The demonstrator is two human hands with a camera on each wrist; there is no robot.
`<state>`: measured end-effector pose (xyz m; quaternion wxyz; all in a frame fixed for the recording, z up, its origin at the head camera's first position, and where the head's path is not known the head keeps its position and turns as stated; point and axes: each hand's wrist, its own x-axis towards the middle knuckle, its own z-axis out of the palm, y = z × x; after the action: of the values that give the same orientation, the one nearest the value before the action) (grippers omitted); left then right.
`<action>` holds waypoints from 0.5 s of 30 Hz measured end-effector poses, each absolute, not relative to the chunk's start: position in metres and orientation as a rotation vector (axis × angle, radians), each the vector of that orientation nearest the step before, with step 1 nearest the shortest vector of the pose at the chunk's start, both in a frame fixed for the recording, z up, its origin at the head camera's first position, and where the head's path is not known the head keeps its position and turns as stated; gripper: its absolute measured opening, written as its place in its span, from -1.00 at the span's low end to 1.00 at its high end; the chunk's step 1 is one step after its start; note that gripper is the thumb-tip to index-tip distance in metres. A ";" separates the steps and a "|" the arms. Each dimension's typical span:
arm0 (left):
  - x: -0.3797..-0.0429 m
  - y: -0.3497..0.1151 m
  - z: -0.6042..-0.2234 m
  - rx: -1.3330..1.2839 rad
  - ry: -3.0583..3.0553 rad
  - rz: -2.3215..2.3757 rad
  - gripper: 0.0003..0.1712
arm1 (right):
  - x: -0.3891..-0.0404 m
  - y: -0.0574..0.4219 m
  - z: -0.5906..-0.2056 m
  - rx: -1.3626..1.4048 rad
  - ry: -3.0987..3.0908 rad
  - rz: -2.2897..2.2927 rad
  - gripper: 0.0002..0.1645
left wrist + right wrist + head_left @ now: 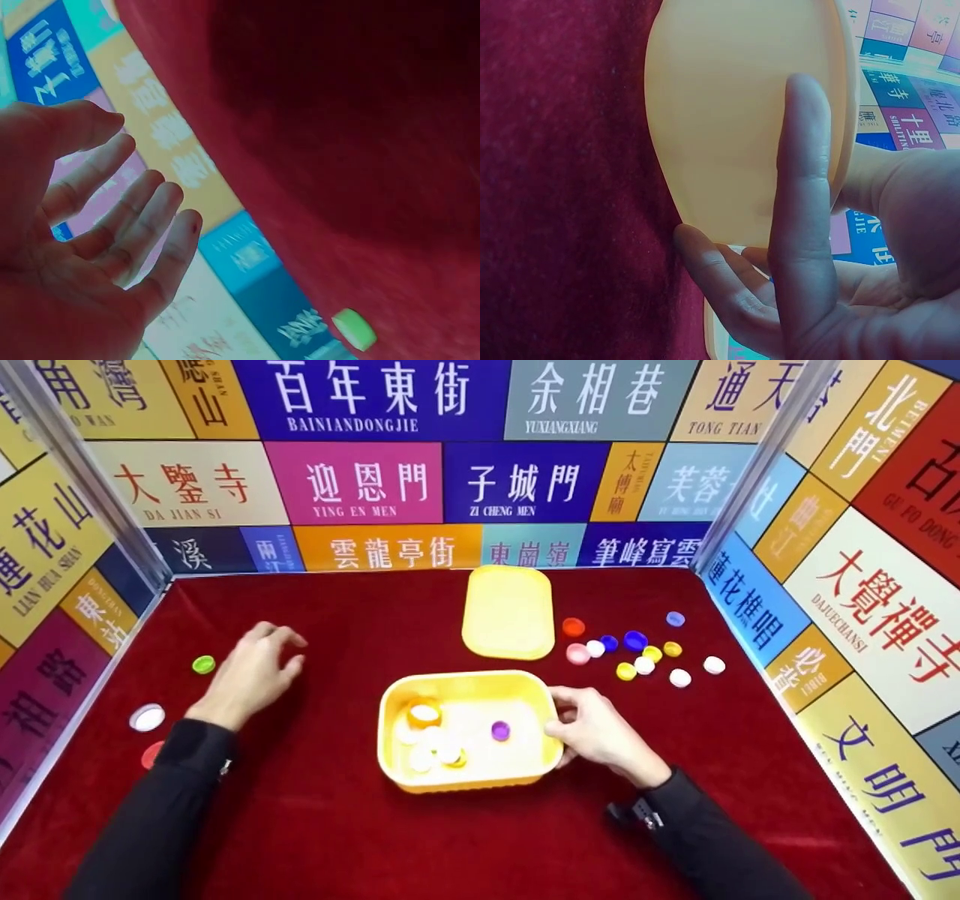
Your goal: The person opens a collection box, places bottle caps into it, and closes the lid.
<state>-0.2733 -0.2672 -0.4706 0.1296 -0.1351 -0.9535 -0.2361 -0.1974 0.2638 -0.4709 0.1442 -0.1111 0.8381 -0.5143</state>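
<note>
A yellow plastic box (471,780) stands near the middle of the table, with a purple bottle cap (500,730), an orange-rimmed cap (425,712) and several pale caps (422,757) inside. My right hand (600,731) grips the box by its right end; the right wrist view shows its fingers (804,165) against the box wall (727,150). Over the left part of the table, my left hand (255,667) holds nothing, its fingers (172,259) loosely bent and apart. A green cap (203,664) lies just left of that hand.
A yellow lid (510,611) lies behind the box. Several coloured caps (635,642) are scattered at the right. A white cap (147,718) and a red cap (153,754), partly behind the left sleeve, lie at the left. Printed panels (367,484) wall in the red-covered table (315,840).
</note>
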 end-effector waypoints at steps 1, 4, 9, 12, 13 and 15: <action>-0.275 -0.272 -0.473 -0.382 -2.770 -0.689 -0.72 | -0.197 0.264 -0.471 -0.321 2.414 -1.483 -0.28; -0.278 -0.287 -0.479 -0.349 -2.764 -0.689 -0.72 | -0.198 0.264 -0.470 -0.324 2.408 -1.483 -0.28; -0.280 -0.306 -0.487 -0.219 -2.799 -0.683 -0.65 | -0.198 0.264 -0.470 -0.326 2.402 -1.485 -0.27; -0.281 -0.316 -0.489 -0.107 -2.869 -0.681 -0.55 | -0.197 0.264 -0.470 -0.324 2.400 -1.491 -0.27; -0.281 -0.319 -0.489 -0.074 -2.895 -0.682 -0.52 | -0.197 0.264 -0.470 -0.325 2.401 -1.491 -0.27; -0.281 -0.325 -0.488 -0.019 -2.947 -0.681 -0.45 | -0.198 0.264 -0.470 -0.328 2.403 -1.492 -0.28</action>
<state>-0.2815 -0.3245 -0.4885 0.0584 -0.0064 -0.9727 -0.2247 -0.1976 0.2637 -0.4699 0.1466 -0.1140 0.8348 -0.5183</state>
